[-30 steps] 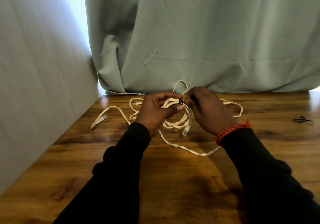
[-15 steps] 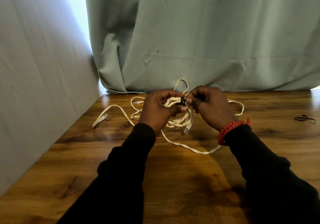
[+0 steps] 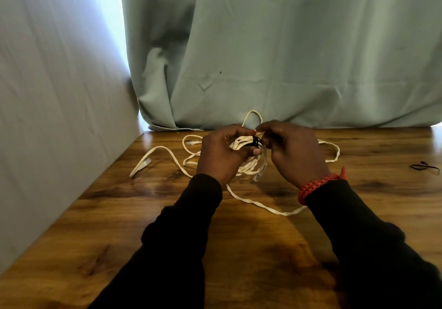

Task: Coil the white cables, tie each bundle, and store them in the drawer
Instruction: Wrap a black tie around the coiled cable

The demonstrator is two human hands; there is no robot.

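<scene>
No text, label, brand, number or sign can be read anywhere in view.

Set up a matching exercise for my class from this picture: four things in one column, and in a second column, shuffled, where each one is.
Things
1. coiled white bundle
2. black tie
3. spare black tie
4. red bracelet

Places
A. lying alone at the table's far right
B. on the right wrist
C. gripped in the left hand
D. wrapped round the bundle, pinched by the right hand

Pairs: 1-C, 2-D, 3-A, 4-B
</scene>
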